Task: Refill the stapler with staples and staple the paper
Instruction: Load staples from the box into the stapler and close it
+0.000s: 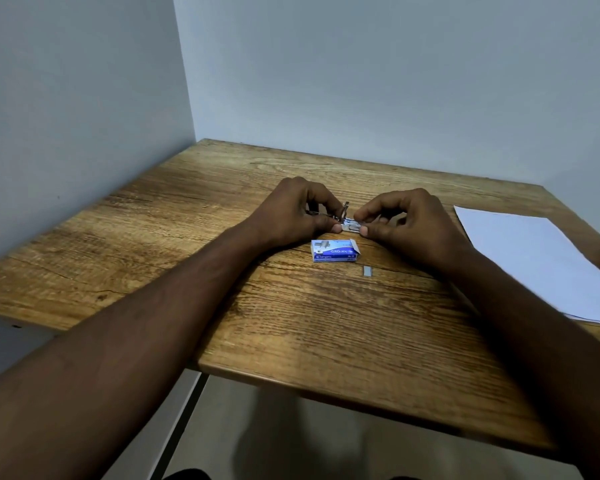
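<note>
A small metal stapler (347, 221) lies on the wooden table (326, 323) between my two hands, its pusher spring pulled out toward the left. My left hand (297, 211) grips its left end with curled fingers. My right hand (404, 225) pinches the stapler's right end between thumb and fingers; whether a staple strip is in that pinch I cannot tell. Just in front lies a blue staple box (333, 251) with its right flap open. A short strip of staples (367, 270) rests loose on the table to the box's right. White paper (534, 265) lies at the table's right side.
Grey walls close in the table at the back and left. A single loose staple (336, 315) lies on the wood nearer to me. The table's front edge runs diagonally below my forearms.
</note>
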